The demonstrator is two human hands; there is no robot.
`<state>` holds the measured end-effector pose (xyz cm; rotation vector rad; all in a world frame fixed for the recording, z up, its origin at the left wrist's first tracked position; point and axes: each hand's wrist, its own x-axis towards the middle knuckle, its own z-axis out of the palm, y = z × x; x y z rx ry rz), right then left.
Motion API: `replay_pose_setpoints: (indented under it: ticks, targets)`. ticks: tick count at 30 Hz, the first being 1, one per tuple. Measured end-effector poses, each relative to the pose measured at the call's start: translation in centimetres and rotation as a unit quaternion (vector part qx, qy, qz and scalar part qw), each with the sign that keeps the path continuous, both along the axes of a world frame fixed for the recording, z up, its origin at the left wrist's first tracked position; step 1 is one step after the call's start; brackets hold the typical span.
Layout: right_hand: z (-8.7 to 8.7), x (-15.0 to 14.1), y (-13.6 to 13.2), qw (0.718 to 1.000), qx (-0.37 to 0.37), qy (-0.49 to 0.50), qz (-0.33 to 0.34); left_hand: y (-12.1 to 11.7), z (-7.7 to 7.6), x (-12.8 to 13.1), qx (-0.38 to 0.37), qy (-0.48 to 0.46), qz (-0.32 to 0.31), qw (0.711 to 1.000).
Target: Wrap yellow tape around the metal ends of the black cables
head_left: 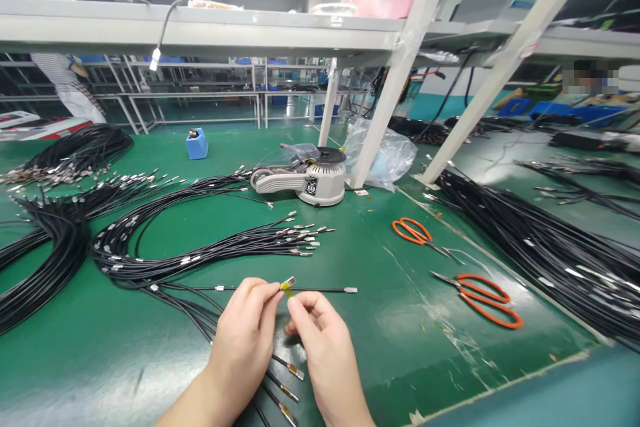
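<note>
My left hand (245, 330) is closed around the end of a black cable, pinching it just behind its silver metal connector (291, 281). A small strip of yellow tape (287, 287) sits at the connector's base. Close on the right, my right hand (323, 343) pinches the loose end of that tape between thumb and forefinger. Below and between the hands lie several cable ends (287, 388) with yellowish bands behind their metal tips. Another cable (325, 289) runs straight behind my fingers. A curved bundle of black cables (200, 260) lies to the left.
A round white tape dispenser (323, 180) stands behind, near a shelf post (385, 73). Two orange-handled scissors (493, 297) (413, 231) lie at right. More cable bundles (45, 260) (540, 247) flank both sides. A blue block (197, 144) sits at the back. A shelf (200, 30) crosses overhead.
</note>
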<state>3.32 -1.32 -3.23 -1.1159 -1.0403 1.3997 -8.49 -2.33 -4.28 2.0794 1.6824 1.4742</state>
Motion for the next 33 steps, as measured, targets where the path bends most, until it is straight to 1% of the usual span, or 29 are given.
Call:
replay_pose_setpoints:
  ticks: [4,8,12,17,22,26,33]
  targets:
    - [-0.4,0.1,-0.1,1.000,0.025,-0.014,0.001,0.0,0.6,-0.1,-0.044,-0.047,-0.003,0.998]
    - [-0.5,0.1,0.0,0.999,0.042,-0.022,0.010,-0.1,1.2,-0.2,-0.114,-0.081,0.005,0.990]
    - [-0.5,0.0,0.0,0.998,0.053,-0.032,0.008,-0.2,1.5,-0.3,-0.187,-0.110,0.020,0.976]
    - [-0.5,-0.1,0.1,0.997,0.069,-0.043,-0.002,0.0,1.7,-0.3,-0.257,-0.171,0.019,0.951]
    - [-0.7,-0.2,0.2,0.996,0.071,-0.052,-0.009,0.1,2.2,-0.1,-0.301,-0.245,0.013,0.922]
    - [-0.6,-0.3,0.2,0.996,0.072,-0.055,-0.012,0.1,2.3,0.1,-0.320,-0.300,0.002,0.899]
    - [-0.1,-0.5,0.1,0.998,0.059,-0.031,-0.008,0.2,2.2,-0.3,-0.351,-0.339,-0.022,0.873]
